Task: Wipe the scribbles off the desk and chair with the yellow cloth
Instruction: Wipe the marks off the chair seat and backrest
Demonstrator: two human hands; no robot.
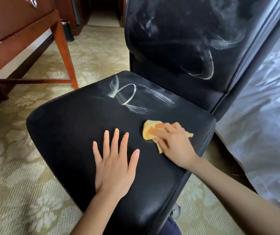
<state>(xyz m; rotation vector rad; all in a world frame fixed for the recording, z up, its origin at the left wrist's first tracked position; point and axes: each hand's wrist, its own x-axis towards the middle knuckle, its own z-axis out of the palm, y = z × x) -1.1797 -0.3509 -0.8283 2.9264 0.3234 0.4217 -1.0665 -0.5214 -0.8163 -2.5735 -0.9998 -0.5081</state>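
Grip clamped on the cloth (pixel 148 131) near the seat's (pixel 64 129) right edge, the right hand (pixel 173 143) lies nearer the scribbles (pixel 127 95) on the seat's far half than the flat, spread left hand (pixel 113 167)

Black chair (pixel 85 133) in the centre, with whitish, slightly green scribbles (pixel 124 94) on seat and back. Yellow-orange cloth (pixel 148 128) right of centre. Pale green-beige carpet (pixel 17 175) with lighter flower pattern. Red-brown desk (pixel 17 31) at upper left; black bin (pixel 68 31) with silver rim.
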